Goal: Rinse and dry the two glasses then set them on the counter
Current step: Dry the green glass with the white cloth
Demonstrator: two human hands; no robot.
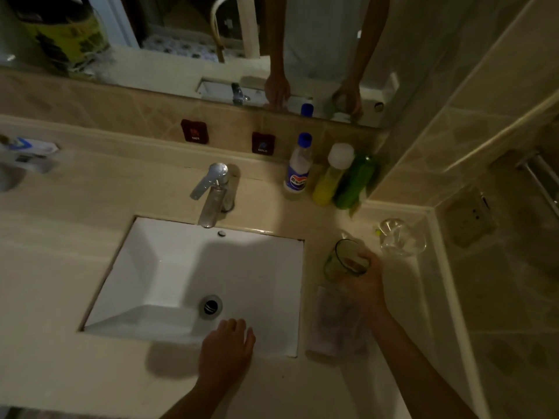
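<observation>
My right hand (367, 284) is closed around a green-tinted glass (340, 261) just right of the sink, holding it tilted above the counter. A second, clear glass (402, 237) stands on the counter further right, near the wall corner. My left hand (227, 349) hovers over the sink's front edge, fingers apart and holding nothing. A pale cloth (335, 322) lies flat on the counter under my right wrist. The chrome faucet (211, 195) stands behind the white square sink (145, 267); no water is visibly running.
A blue-capped bottle (299, 167), a yellow bottle (331, 179) and a green bottle (355, 182) stand against the backsplash right of the faucet. Above the backsplash a mirror (181, 55) runs along the wall. A tiled wall (499, 267) bounds the counter's right side.
</observation>
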